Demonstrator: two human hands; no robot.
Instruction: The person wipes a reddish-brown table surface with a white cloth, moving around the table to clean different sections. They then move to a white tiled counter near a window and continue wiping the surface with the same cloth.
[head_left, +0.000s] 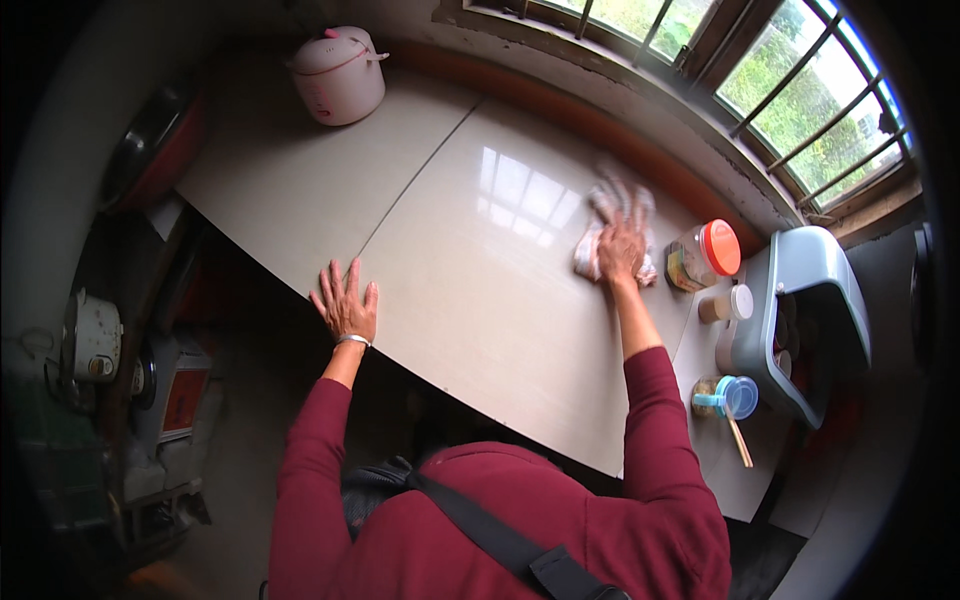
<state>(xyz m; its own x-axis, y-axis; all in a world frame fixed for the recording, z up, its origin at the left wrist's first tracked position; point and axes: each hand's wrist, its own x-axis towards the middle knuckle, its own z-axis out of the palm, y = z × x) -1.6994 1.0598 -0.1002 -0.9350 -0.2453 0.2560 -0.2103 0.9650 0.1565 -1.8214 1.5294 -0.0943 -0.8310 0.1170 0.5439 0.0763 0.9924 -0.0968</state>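
Observation:
My left hand (346,303) lies flat on the front edge of the pale tiled countertop (450,270), fingers spread, a silver bracelet at the wrist. It holds nothing. Far to the right, my right hand (622,245) presses a checked, light-coloured cloth (590,255) down on the counter. Motion smears the fingers and the cloth's far end. Just right of that hand stands a clear jar with an orange-red lid (718,247). A smaller container with a white lid (738,302) sits nearer me, and a blue-lidded jar (735,397) is closer still.
A pink rice cooker (340,85) stands at the back left. At the right is a light blue storage box (830,270) with its cover raised. A light-coloured stick (739,440) leans by the blue-lidded jar. A barred window (800,100) borders the far side. A white cooker (95,335) sits low left.

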